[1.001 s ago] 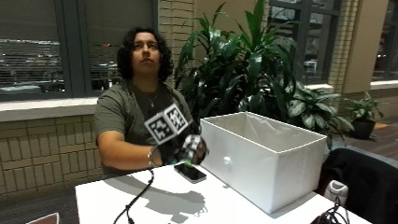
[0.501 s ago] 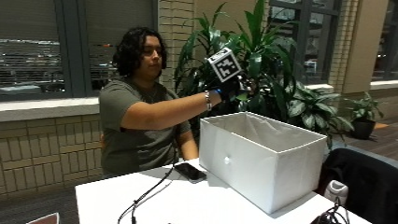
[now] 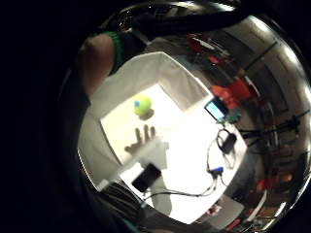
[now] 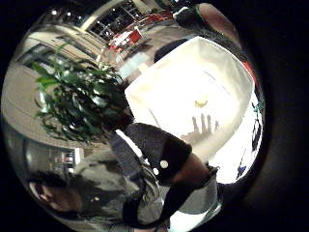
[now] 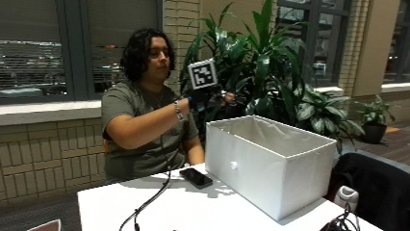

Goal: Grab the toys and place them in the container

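My gloved right hand [image 5: 210, 98] is held up in the air just over the near left corner of the white fabric container [image 5: 269, 161], empty. Its shadow on the container's floor shows the fingers spread. A yellow-green ball toy [image 3: 142, 105] with a blue spot lies on the floor of the container [image 3: 146, 73]. In the thumb side palm view the toy [image 4: 201, 103] shows as a small yellow shape inside the container [image 4: 164, 92], near the hand's shadow.
A black phone [image 5: 196, 177] lies on the white table [image 5: 192, 209] by the container's near left corner. A black cable [image 5: 150, 202] runs off the table's front. A large plant [image 5: 269, 62] stands behind, and a dark jacket [image 5: 378, 187] hangs at the right.
The hand rose from the table beside the phone to high over the container, then drew back a little lower. The ball toy now lies inside the container.
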The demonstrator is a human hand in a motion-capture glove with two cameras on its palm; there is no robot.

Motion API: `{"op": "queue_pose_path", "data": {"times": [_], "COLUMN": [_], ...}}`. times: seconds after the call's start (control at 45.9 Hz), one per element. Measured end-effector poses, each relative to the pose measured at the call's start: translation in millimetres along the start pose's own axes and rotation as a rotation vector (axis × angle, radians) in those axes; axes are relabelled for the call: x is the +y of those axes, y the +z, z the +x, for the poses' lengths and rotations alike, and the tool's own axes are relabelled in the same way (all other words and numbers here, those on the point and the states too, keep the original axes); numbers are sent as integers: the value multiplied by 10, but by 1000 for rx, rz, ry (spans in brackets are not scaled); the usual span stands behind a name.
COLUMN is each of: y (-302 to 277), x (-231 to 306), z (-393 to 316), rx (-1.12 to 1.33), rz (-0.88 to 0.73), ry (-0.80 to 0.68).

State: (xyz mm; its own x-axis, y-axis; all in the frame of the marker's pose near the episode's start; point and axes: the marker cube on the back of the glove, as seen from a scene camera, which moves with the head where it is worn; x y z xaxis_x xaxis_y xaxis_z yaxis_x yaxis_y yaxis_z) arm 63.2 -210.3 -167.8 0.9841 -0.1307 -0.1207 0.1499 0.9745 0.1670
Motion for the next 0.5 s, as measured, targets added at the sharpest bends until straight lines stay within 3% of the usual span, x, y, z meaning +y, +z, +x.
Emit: {"op": "queue_pose_path", "data": {"times": [0.131,0.261,0.501], "y": [78,298,508], "x": [952,1670,2375], "z": [-203,-119,-181], "rx": [-46,57,52], "rz": [-62,-96,-150], "ry": [-17,164,234]}}
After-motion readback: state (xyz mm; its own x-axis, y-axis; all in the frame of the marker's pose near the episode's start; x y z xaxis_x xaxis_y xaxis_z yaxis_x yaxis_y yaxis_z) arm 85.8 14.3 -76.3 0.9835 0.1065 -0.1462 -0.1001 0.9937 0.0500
